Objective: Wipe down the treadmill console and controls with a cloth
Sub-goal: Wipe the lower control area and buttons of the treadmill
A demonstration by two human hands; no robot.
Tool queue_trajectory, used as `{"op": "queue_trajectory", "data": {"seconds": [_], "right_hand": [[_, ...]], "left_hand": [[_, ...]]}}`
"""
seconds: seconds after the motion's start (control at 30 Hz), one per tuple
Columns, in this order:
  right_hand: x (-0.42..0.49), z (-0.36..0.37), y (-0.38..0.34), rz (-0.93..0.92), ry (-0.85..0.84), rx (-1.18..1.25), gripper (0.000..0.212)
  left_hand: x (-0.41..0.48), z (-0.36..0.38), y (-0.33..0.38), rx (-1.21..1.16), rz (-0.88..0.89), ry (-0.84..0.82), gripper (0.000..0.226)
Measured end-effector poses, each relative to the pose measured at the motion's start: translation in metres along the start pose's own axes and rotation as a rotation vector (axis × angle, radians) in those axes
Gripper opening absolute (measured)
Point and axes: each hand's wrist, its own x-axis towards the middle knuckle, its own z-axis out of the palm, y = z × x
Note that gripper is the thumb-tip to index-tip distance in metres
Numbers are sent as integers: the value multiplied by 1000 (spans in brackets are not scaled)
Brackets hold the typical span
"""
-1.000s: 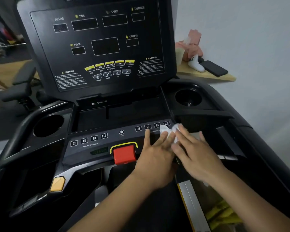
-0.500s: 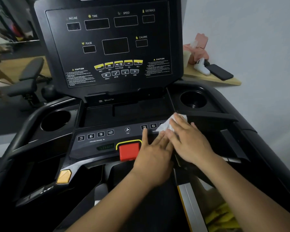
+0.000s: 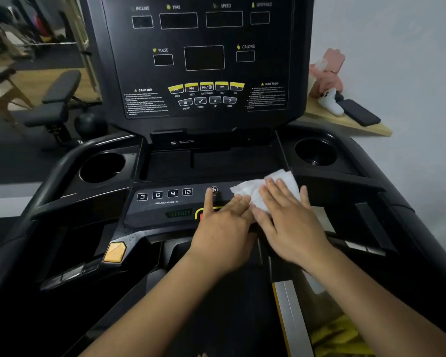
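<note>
Right hand presses white cloth flat-fingered; left hand flat beside

A: Where on the console?
B: Right end of the key strip, near the right cup holder. Right hand flat on cloth, fingers straight.
A: Left hand?
B: Alongside, touching, flat too. Index by the fan key, palm over most of the red button.
</note>
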Motion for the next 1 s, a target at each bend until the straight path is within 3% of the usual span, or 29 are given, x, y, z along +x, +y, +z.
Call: {"op": "queue_trajectory", "data": {"seconds": [0.13,0.33,0.53,0.67,0.77,0.9,1.0], "right_hand": [[-45,10,2,-57,-33,-42,76],[18,-10,-14,-3,-3,-49,86],[-46,3,-26,-101,-105,-43,82],[11,-10,-21,-31,-49,-42,90],[24,-11,-35,-29,-52,-12,83],[-31,5,-47,-135,-92,-43,77],[-10,3,-35,-103,-95,-67,78]], "left_hand": [[-13,7,-9,-11,-19,58,50],[-13,-3,-6,-11,-24,-2,61],[-24,6,-20,-37,-56,80,57],[-19,4,-18,10,-40,58,53],[-20,3,-23,35,-40,62,54],[-27,2,-36,-16,-101,85,58],[-28,3,-39,-27,-88,118,50]]}}
